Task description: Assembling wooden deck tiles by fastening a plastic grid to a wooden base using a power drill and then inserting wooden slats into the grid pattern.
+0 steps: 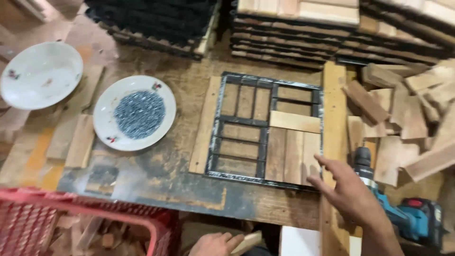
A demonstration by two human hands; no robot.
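1. Across the frame's middle, the workbench [180, 95] carried a black grid frame [265, 128] partly filled with wooden slats [293, 154].
2. Left of it sat a white plate of screws [135, 113].
3. At lower right, your right hand [350, 192] hovered, fingers spread, over the frame's corner beside a teal drill [403, 215].
4. At bottom centre, your left hand [215, 244] pinched a wood piece [249, 241].

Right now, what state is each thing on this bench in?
Frame: flat, partly filled with four slats.
Near plate: holds a heap of screws.
Far plate: almost bare.
Drill: lying down, unheld.
Right hand: open, at the frame's corner.
Left hand: grips a slat.
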